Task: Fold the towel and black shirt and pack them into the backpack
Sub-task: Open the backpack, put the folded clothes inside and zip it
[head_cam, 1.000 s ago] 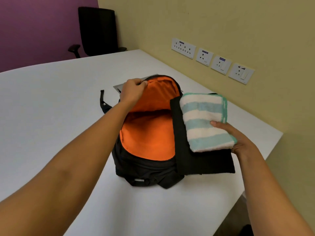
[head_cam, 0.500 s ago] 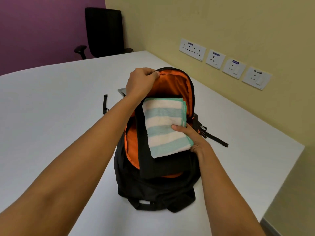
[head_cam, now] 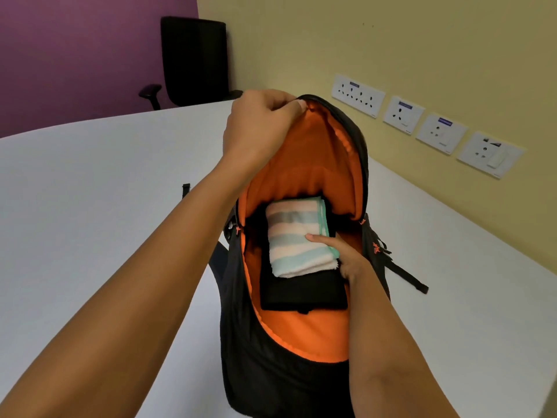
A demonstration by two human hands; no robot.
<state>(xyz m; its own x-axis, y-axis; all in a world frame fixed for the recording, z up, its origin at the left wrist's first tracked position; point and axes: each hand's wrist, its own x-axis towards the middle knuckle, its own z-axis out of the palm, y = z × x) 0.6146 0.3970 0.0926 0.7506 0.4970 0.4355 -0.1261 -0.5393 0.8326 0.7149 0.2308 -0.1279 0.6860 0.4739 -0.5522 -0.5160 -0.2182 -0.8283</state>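
The backpack [head_cam: 271,372] stands on the white table [head_cam: 90,191] with its mouth wide open and the orange lining showing. The left hand [head_cam: 259,125] is up at the top of the backpack, fingers curled and pinching the rim of the raised flap, holding it up and back.

Inside the backpack, the striped towel [head_cam: 295,239], folded, lies on top of the folded black shirt [head_cam: 301,292], and the two sit as one stack in the main compartment. The right hand [head_cam: 346,257] is down in the opening on the stack's right side. Its thumb is laid across the towel's top and its other fingers are tucked out of sight along the bundle's edge, so it grips the stack from the side.

Orange lining shows all round the stack: a band to its left, a wider stretch at the near end of the backpack, and the arched flap beyond. The shirt's near edge is clear of the near rim of the opening.

A black strap [head_cam: 407,276] trails from the backpack's right side onto the table. A small orange mark sits on that side of the backpack, too small to read.

Beyond the backpack on the right, wall sockets [head_cam: 357,95] carry blue labels whose writing I cannot make out. A black office chair [head_cam: 193,58] stands past the backpack on the left.
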